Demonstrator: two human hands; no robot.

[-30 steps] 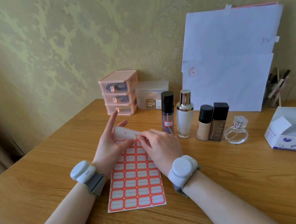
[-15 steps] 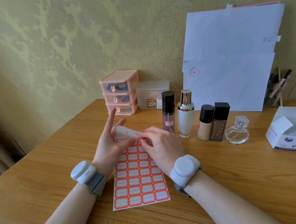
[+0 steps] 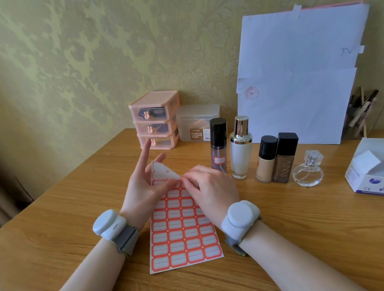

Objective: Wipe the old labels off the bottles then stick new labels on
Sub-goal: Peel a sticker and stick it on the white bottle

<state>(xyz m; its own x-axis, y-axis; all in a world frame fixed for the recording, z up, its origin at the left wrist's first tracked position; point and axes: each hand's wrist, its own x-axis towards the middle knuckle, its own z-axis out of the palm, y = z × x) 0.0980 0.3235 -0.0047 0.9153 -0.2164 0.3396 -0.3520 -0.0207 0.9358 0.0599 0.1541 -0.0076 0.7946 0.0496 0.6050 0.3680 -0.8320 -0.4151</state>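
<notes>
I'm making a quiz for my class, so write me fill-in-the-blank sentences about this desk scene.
The left hand and right hand pinch the curled top of a sheet of ____.
The perfume bottle ends a row of ____ bottles.
The pink drawer unit has ____ drawers.
Missing: labels; five; three.

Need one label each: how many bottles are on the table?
5, in a row from left: spray bottle, white bottle, beige bottle, brown bottle, perfume bottle; none apparently hidden.
</notes>
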